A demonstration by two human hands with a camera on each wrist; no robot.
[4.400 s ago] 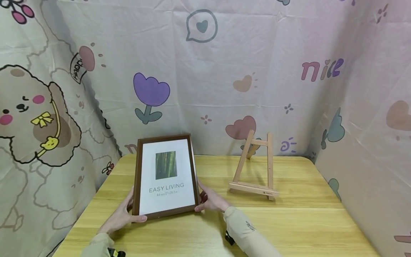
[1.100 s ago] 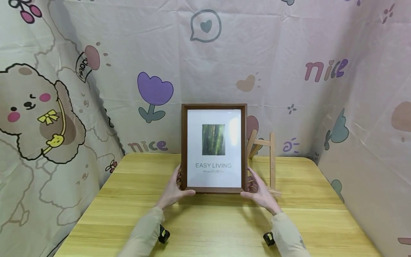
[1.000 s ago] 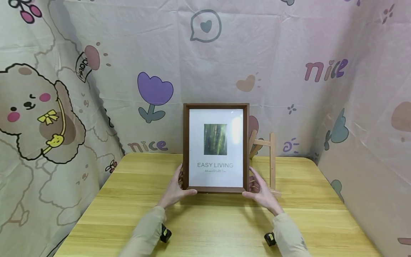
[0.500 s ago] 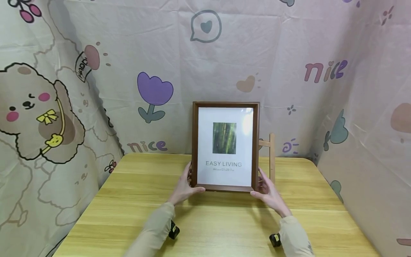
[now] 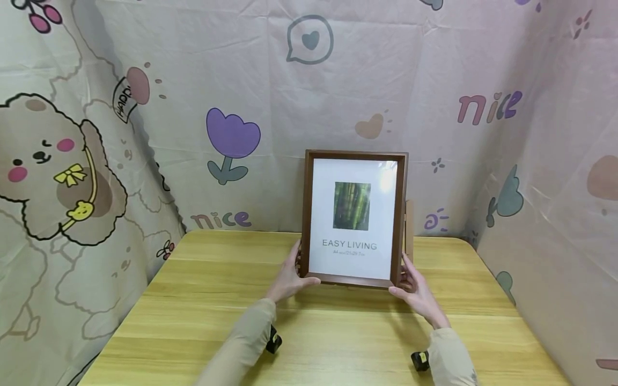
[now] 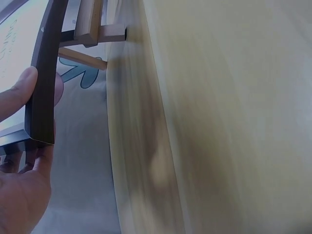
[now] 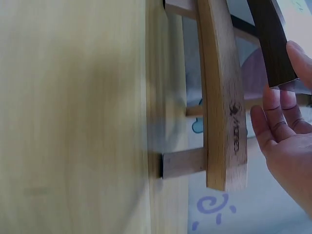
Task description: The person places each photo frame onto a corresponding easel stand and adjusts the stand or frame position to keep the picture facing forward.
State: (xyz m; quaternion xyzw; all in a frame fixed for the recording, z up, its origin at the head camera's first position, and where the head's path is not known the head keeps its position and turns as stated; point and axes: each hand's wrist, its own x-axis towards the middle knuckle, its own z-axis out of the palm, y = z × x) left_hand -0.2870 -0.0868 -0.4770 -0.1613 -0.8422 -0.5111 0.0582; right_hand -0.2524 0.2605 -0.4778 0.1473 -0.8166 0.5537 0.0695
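Observation:
A brown picture frame [image 5: 354, 276] with a white sheet, a bamboo picture and the words EASY LIVING is held near upright, tilted slightly clockwise. My left hand [image 5: 288, 277] grips its lower left corner, thumb over the front edge and fingers behind. At the lower right corner my right hand [image 5: 419, 295] holds it the same way, thumb on the front. Behind the picture frame stands a small wooden easel [image 5: 409, 230], mostly hidden in the head view. The right wrist view shows the easel's ledge [image 7: 226, 107] close to the frame's bottom corner, with a gap between them.
The easel stands on a light wooden table [image 5: 338, 343] with legs touching its top. A patterned cloth [image 5: 309, 107] hangs behind the table and along both sides. Each wrist carries a small black camera [image 5: 273, 340].
Both hands have carried the picture frame from the table's left side rightward, up and in front of the easel. It now covers most of the easel and leans slightly clockwise.

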